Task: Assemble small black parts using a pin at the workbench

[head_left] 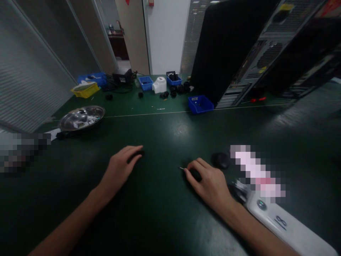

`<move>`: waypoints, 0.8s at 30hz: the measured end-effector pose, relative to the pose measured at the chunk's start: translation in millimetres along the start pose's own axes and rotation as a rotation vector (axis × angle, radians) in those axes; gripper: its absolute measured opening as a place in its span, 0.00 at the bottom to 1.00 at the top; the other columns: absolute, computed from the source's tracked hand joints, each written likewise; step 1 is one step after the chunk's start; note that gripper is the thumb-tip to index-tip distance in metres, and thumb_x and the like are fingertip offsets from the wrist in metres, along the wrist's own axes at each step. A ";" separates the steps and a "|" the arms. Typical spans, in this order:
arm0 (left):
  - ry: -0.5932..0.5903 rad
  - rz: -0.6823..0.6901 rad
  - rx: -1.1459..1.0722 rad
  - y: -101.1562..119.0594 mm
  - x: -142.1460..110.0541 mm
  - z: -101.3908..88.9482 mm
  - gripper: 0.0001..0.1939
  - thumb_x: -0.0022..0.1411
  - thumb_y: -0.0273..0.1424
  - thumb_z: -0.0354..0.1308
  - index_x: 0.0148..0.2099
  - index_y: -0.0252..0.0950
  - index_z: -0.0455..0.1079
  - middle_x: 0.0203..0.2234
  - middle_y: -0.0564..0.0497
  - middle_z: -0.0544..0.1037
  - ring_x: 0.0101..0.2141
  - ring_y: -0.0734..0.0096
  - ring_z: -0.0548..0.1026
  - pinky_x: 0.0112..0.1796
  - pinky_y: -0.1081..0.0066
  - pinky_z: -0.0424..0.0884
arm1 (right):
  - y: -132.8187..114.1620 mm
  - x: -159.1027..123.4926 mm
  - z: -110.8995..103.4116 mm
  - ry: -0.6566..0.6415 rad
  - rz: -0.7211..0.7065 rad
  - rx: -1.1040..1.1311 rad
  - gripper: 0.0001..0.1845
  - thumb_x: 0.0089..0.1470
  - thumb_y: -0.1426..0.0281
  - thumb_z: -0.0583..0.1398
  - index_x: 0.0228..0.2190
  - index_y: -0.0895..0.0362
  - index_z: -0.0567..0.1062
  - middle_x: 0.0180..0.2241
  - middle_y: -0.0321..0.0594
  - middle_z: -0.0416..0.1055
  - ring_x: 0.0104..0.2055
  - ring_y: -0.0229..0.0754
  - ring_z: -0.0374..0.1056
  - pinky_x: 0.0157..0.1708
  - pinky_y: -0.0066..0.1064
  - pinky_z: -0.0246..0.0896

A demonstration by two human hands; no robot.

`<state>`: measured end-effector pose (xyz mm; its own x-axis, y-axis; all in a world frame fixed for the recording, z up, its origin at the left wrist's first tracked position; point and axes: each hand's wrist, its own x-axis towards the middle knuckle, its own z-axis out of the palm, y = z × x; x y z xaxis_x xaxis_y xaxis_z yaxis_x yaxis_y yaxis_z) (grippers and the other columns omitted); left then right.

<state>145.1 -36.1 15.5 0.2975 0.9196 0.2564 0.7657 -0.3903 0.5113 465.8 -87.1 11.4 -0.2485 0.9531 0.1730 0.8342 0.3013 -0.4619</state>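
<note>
Head view: our L hand (119, 167) is nearly closed, small dark pc (140, 153) btwn thumb & fingertips, L of tabletop (162, 142) ctr. Our R hand (209, 179) has thumb & fingers pinched on a thin metal-tipped tool (182, 168), tip pointing L, nr the ctr. Black rounded item (221, 160) sits just beyond R hand; white device (290, 224) marked 18 lies by R forearm, toward near R corner. Metal bowl (82, 118) w/ scraps sits nr L edge.
</note>
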 end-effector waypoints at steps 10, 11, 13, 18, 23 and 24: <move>0.140 -0.178 0.438 -93.1 1.8 -57.1 0.18 0.72 0.35 0.51 0.55 0.32 0.75 0.53 0.41 0.77 0.53 0.55 0.75 0.55 0.58 0.69 | 0.9 1.6 -1.6 0.003 -0.007 0.026 0.13 0.68 0.61 0.55 0.36 0.53 0.75 0.37 0.38 0.75 0.31 0.38 0.71 0.32 0.30 0.62; 0.140 -0.180 0.465 -95.5 1.2 -58.8 0.18 0.72 0.35 0.51 0.55 0.31 0.75 0.53 0.41 0.77 0.53 0.55 0.75 0.56 0.58 0.68 | 1.0 1.6 -1.7 0.001 -0.007 0.025 0.13 0.68 0.61 0.54 0.36 0.53 0.75 0.37 0.39 0.74 0.31 0.38 0.71 0.31 0.30 0.62; 0.149 -0.199 0.495 -98.9 0.9 -61.0 0.18 0.72 0.35 0.50 0.54 0.31 0.74 0.53 0.42 0.77 0.53 0.56 0.74 0.56 0.58 0.68 | 1.2 1.5 -1.7 0.001 -0.007 0.026 0.13 0.68 0.61 0.54 0.36 0.53 0.75 0.37 0.39 0.74 0.30 0.38 0.70 0.30 0.29 0.61; 0.125 -0.232 0.501 -102.4 2.0 -65.8 0.18 0.72 0.35 0.49 0.56 0.31 0.72 0.53 0.42 0.77 0.53 0.57 0.74 0.55 0.58 0.68 | 2.4 1.0 -1.8 -0.016 0.004 0.044 0.12 0.68 0.62 0.55 0.37 0.53 0.75 0.38 0.38 0.74 0.31 0.38 0.70 0.31 0.30 0.61; 0.061 -0.261 0.501 -105.6 6.9 -75.2 0.19 0.71 0.35 0.49 0.56 0.32 0.73 0.53 0.41 0.76 0.52 0.55 0.74 0.55 0.57 0.68 | 3.2 1.7 -2.2 -0.023 0.020 0.058 0.11 0.68 0.62 0.55 0.36 0.52 0.75 0.37 0.37 0.73 0.31 0.39 0.70 0.32 0.31 0.60; 0.044 -0.273 0.495 -106.5 7.8 -76.8 0.19 0.71 0.35 0.49 0.55 0.32 0.73 0.53 0.41 0.77 0.53 0.55 0.74 0.55 0.57 0.68 | 3.2 1.8 -2.2 -0.019 0.019 0.059 0.11 0.68 0.61 0.56 0.36 0.52 0.75 0.37 0.37 0.73 0.31 0.39 0.70 0.32 0.31 0.60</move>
<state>22.0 9.3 26.1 0.0354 0.9774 0.2086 0.9908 -0.0616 0.1206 469.1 -84.5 12.2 -0.2425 0.9590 0.1469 0.8087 0.2835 -0.5154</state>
